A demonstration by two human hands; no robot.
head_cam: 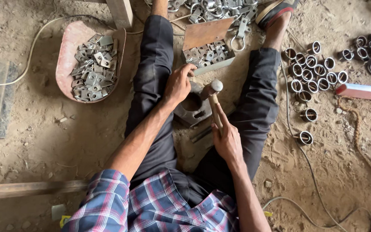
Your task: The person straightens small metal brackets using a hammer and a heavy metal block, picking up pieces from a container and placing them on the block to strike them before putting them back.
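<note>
I sit on a dirt floor with my legs spread. Between them lies a dark metal block (193, 111) with a round hole. My left hand (178, 84) rests at the block's far edge, fingers curled near the hole; what they pinch is hidden. My right hand (227, 139) grips the wooden handle of a hammer (213, 95), whose metal head hangs just over the block. A small metal box (207, 60) of little plates with a rusty lid stands just beyond my left hand.
A pink pan (71, 38) full of small square plates lies at left. Several short metal rings (312, 73) stand at right beside a red-white bar (363, 92). Ring clamps (220, 8) pile up at top. A cable (299, 146) runs along my right leg.
</note>
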